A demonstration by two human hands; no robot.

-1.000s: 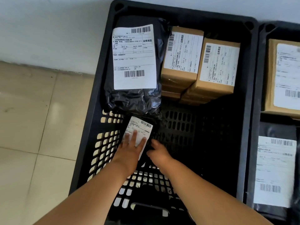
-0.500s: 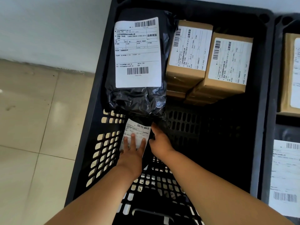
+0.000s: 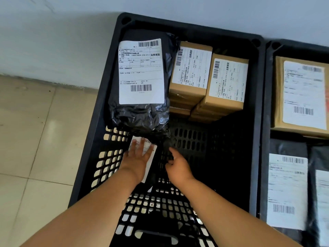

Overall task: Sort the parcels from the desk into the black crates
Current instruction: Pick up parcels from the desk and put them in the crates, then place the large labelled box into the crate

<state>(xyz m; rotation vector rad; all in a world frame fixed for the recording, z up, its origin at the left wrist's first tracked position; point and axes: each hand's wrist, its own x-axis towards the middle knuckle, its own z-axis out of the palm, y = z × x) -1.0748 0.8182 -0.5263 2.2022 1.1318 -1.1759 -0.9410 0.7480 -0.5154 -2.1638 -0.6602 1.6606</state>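
Inside the left black crate, our small black parcel lies with its long axis running away from us, far end tucked under the big black bag. Its label is mostly hidden and blurred. Our left hand presses flat on it, fingers spread; our right hand pinches its right edge.

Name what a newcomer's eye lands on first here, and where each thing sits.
First, the big white label on the large black bag parcel at the far left of the black crate, beside two brown boxes. Below it, the left hand lies flat on a small labelled parcel, whose black wrap the right hand grips.
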